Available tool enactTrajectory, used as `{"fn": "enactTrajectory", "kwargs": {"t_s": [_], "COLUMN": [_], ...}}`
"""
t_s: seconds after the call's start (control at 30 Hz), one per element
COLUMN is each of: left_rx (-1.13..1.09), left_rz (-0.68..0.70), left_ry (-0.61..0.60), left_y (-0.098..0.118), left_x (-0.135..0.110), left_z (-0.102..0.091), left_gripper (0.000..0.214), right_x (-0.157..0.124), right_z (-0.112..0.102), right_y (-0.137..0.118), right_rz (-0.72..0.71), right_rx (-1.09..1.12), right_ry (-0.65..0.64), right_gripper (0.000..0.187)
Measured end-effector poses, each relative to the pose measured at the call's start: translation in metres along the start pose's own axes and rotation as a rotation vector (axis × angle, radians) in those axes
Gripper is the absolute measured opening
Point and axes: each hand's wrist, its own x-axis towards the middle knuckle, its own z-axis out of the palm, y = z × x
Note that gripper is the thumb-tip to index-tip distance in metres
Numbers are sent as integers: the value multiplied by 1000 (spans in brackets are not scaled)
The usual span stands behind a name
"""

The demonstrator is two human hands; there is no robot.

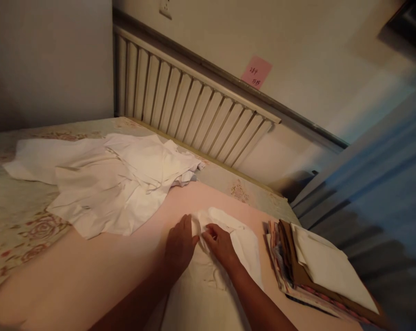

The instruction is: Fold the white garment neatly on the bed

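Note:
A white shirt (208, 301) lies spread on a pink board or mat, its upper part bunched up around my hands. My left hand (180, 243) is at the left of the bunched part, fingers held together and the thumb against the cloth. With thumb and fingertips, my right hand (220, 243) pinches the shirt's fabric close to the left thumb. Beyond my right hand, a flap of the shirt reaches out to the right. The exact bit of cloth between my fingers is partly hidden.
A loose heap of white garments (125, 179) lies at the left, partly over the pink surface (100, 257) and the floral bedding (38, 230). To the right stands a folded stack of clothes (332, 266). Behind are a radiator (194, 105) and a blue curtain (383, 193).

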Motion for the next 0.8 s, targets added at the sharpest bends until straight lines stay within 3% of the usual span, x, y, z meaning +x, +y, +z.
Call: {"fn": "enactTrajectory", "kwargs": {"t_s": [0.17,0.27,0.37,0.5,0.63,0.8], "left_rx": [55,79,77,79,88,97], "left_rz": [159,252,307,310,327,325], "left_ry": [-117,-138,-143,-173,-156,-135], "left_y": [3,2,-1,-5,-7,-7], "left_x": [-6,-10,-13,-15,-18,-19], "left_z": [-1,8,18,26,30,32], "left_gripper": [25,29,35,42,46,51], "right_x": [-8,-7,-4,5,30,73], "right_z": [1,0,-4,-13,-19,-10], "right_y": [0,8,21,35,23,-12], "right_rz": [-35,-17,103,176,61,-151], "right_rx": [-196,-356,-478,-549,-564,-587], "right_ry": [61,87,87,115,209,-19], "right_gripper": [39,26,23,30,32,23]}}
